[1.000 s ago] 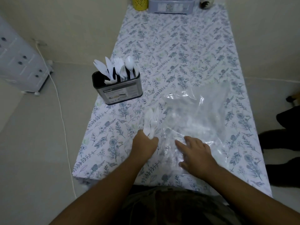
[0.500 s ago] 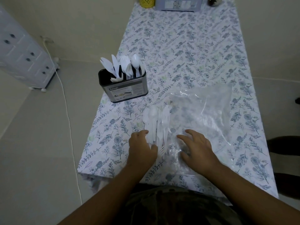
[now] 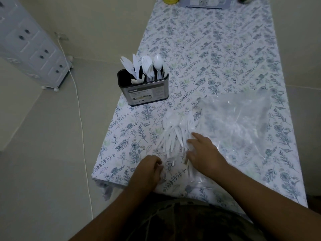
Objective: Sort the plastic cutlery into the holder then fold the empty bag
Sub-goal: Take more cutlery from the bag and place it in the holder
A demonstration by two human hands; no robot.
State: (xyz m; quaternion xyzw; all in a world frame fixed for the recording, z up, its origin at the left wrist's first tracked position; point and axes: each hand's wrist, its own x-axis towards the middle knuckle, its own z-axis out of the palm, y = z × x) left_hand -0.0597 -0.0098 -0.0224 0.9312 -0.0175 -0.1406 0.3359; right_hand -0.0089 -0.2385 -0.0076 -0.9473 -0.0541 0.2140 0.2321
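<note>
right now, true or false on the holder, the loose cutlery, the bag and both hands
1. The holder already has cutlery standing in it. True.
2. The loose cutlery lies in a pile on the tablecloth. True.
3. The bag is folded. False: it lies spread open, unfolded.
4. The right hand is inside the holder. False: it rests open at the pile's edge.
5. The left hand is lifting the holder. False: it is near the table's front edge, away from the holder.
</note>
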